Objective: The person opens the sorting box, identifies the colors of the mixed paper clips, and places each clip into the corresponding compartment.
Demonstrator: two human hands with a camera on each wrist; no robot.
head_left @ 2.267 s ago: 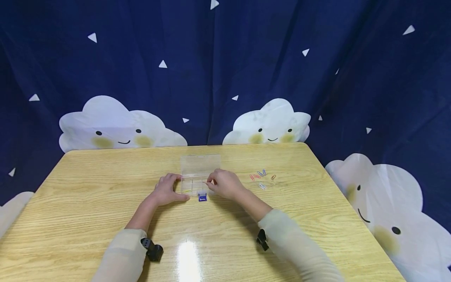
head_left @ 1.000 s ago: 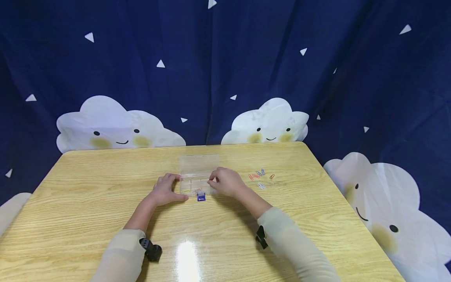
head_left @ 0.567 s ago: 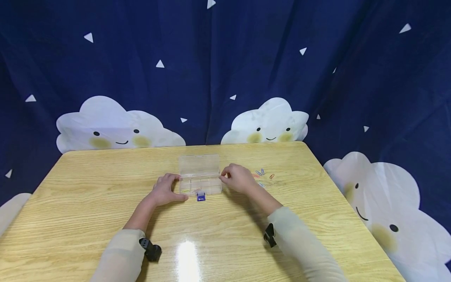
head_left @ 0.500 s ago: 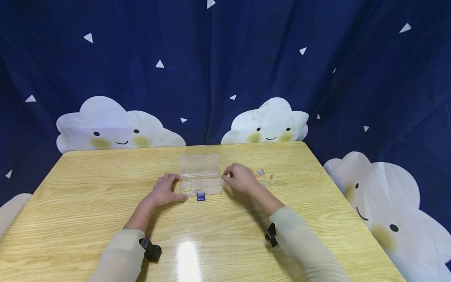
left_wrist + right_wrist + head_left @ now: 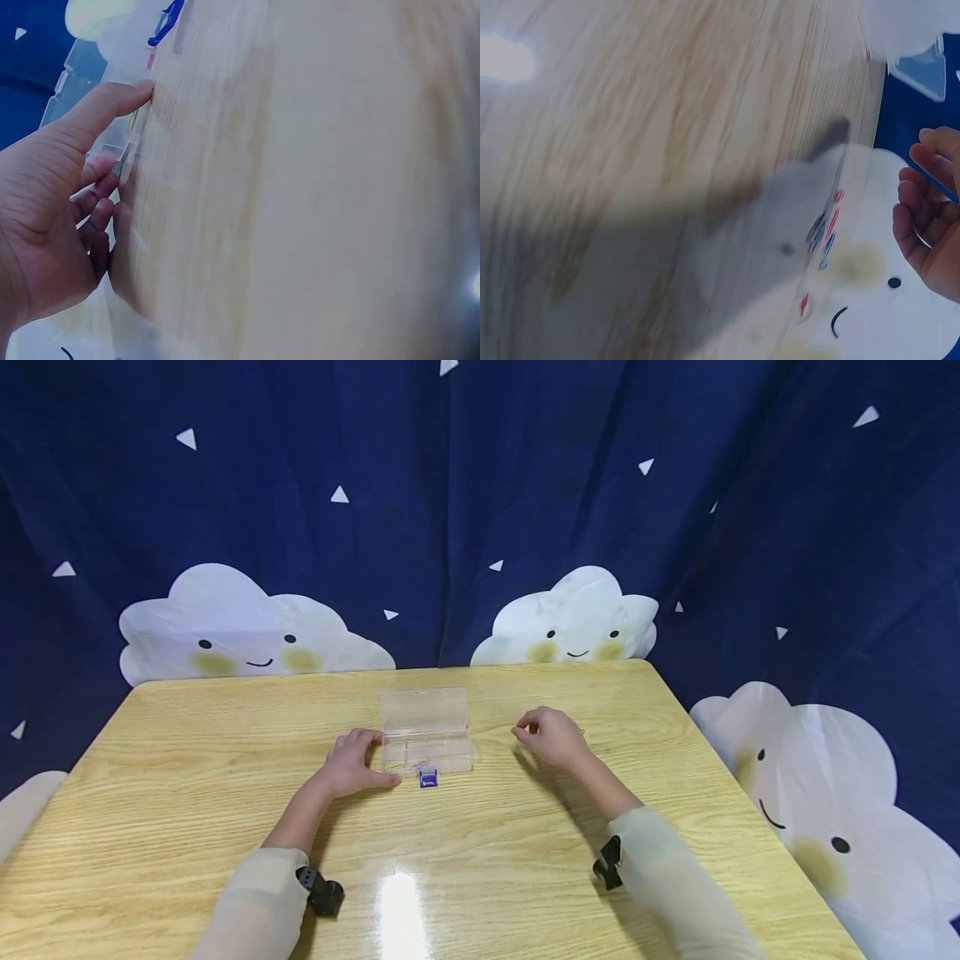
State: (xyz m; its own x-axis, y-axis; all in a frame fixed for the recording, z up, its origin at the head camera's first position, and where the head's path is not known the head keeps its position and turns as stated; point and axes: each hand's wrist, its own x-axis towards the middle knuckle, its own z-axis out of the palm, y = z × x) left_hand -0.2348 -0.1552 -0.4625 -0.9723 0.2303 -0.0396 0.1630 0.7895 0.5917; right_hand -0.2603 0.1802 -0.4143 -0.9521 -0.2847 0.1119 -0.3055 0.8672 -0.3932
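Note:
A clear plastic compartment box (image 5: 424, 710) stands at mid-table, its lid raised at the back and its blue front latch (image 5: 428, 781) hanging down. My left hand (image 5: 351, 767) holds the box's left end, thumb at the front corner and fingers at the rear left; the left wrist view shows the thumb (image 5: 112, 105) along the front edge. Small yellow (image 5: 394, 767) and pinkish pieces lie in the left and middle compartments. To the right of the box, my right hand (image 5: 553, 737) hovers with loosely bent fingers, nothing visible in them. Beneath it lie red paper clips (image 5: 832, 221).
Blue paper clips (image 5: 827, 251), pale ones (image 5: 817, 234) and an orange-red one (image 5: 804, 304) lie near the right hand; in the head view that hand hides most of them. Behind the wooden table (image 5: 465, 860) hangs a dark blue curtain (image 5: 420, 527) with clouds.
My right hand has left the box and moved right, over the loose paper clips. A pinkish piece now shows in the middle compartment. My left hand has stayed at the box.

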